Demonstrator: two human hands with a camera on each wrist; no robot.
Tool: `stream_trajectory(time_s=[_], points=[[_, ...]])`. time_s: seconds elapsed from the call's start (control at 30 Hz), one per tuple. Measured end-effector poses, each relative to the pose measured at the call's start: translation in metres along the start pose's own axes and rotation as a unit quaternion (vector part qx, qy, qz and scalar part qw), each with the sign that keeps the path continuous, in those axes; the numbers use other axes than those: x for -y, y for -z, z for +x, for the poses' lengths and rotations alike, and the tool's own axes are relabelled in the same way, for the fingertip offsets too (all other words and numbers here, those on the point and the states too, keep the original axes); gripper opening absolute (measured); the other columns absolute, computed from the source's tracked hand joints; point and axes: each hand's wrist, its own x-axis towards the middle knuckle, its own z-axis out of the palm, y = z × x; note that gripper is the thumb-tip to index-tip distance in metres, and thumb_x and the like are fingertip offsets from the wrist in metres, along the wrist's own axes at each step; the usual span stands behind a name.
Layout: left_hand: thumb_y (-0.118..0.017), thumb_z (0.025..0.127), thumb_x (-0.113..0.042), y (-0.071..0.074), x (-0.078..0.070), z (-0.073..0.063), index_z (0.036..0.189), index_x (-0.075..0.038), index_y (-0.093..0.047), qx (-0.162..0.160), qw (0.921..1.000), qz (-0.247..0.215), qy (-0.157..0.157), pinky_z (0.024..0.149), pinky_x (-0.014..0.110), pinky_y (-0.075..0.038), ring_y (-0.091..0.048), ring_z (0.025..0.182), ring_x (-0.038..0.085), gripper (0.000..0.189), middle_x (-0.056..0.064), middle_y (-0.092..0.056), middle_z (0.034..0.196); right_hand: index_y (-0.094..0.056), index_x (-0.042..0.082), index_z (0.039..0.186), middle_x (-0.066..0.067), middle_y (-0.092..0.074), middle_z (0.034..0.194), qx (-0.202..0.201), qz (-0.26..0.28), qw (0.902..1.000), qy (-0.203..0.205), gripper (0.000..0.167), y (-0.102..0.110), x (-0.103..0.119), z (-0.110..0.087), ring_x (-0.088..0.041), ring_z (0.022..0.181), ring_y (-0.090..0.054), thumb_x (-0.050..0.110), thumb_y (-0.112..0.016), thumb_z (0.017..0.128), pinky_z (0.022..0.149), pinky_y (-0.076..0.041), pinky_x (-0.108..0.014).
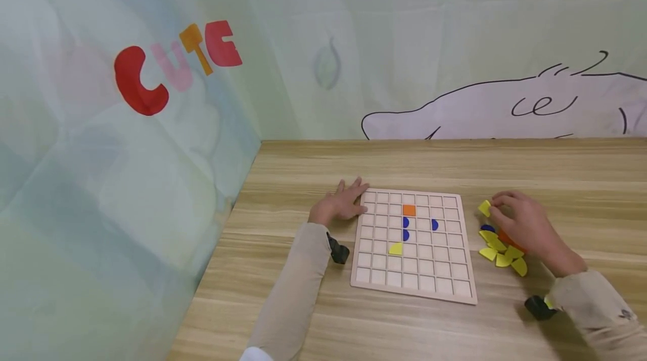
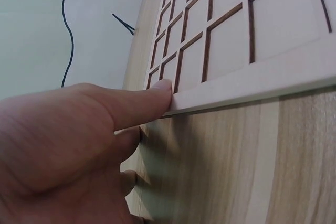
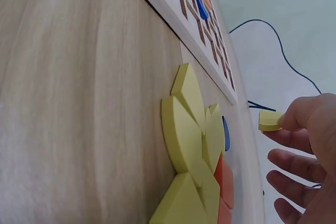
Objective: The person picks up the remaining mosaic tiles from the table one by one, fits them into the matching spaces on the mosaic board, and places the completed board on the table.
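A wooden grid board (image 1: 414,277) lies on the table with an orange square (image 1: 409,210), several blue half-circles (image 1: 434,225) and a yellow quarter-circle (image 1: 396,248) in its cells. My left hand (image 1: 345,202) is at the board's upper left edge, fingers spread; in the left wrist view its thumb (image 2: 142,106) rests on the rim. Right of the board, my right hand (image 1: 523,223) pinches a yellow quarter-circle piece (image 3: 270,120) between thumb and forefinger, raised above a pile of loose yellow pieces (image 3: 184,129).
Orange pieces (image 3: 224,182) and a blue piece (image 1: 487,228) lie among the yellow ones, partly covered. The wooden table (image 1: 303,164) meets a printed cloth backdrop (image 1: 303,69) behind and on the left. Dark wrist devices (image 1: 338,250) are on both forearms.
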Motion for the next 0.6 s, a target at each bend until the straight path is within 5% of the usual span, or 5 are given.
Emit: stream_trajectory(time_s=[0.3, 0.6], points=[[-0.045, 0.101, -0.032, 0.000, 0.000, 0.000, 0.155, -0.026, -0.014, 0.000, 1.0000, -0.005, 0.000, 0.116, 0.061, 0.001, 0.012, 0.148, 0.031, 0.063, -0.003, 0.004, 0.162, -0.067, -0.007, 0.101, -0.029, -0.055, 0.119, 0.013, 0.019, 0.9997, -0.011, 0.026, -0.001, 0.004, 0.000, -0.048, 0.110, -0.047, 0.016, -0.057, 0.095, 0.089, -0.039, -0.065], [-0.045, 0.101, -0.032, 0.000, 0.000, 0.000, 0.155, -0.025, -0.014, -0.001, 1.0000, 0.002, -0.002, 0.116, 0.060, 0.000, 0.010, 0.148, 0.031, 0.062, -0.003, 0.003, 0.162, -0.068, -0.006, 0.099, -0.027, -0.057, 0.117, -0.001, 0.037, 0.9989, 0.030, 0.022, -0.004, 0.011, 0.000, -0.047, 0.108, -0.051, 0.013, -0.059, 0.093, 0.085, -0.041, -0.064]])
